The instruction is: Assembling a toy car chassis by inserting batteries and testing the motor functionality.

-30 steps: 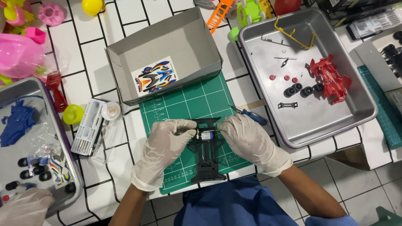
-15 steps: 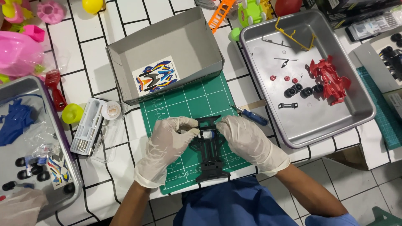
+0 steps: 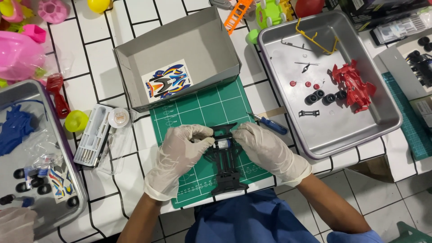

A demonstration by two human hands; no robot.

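Note:
A black toy car chassis (image 3: 226,167) lies lengthwise on a green cutting mat (image 3: 204,108). Both my hands wear pale gloves. My left hand (image 3: 182,150) pinches the chassis from the left near its far end. From the other side, my right hand (image 3: 261,146) grips it. Between my fingertips sits a small silver and blue part (image 3: 223,144) in the chassis. A blue-handled screwdriver (image 3: 271,125) lies on the table just beyond my right hand.
An open grey cardboard box (image 3: 211,42) holds a sticker sheet (image 3: 167,83). At the right, a metal tray (image 3: 382,105) contains a red car body (image 3: 353,86), black wheels (image 3: 321,96) and small parts. To the left lie a tool case (image 3: 92,135) and a second tray (image 3: 74,180). Another person's gloved hand (image 3: 15,225) shows bottom left.
Both hands stay on the chassis with only slight shifts of the fingers; the view has drifted a little. Nothing else moved.

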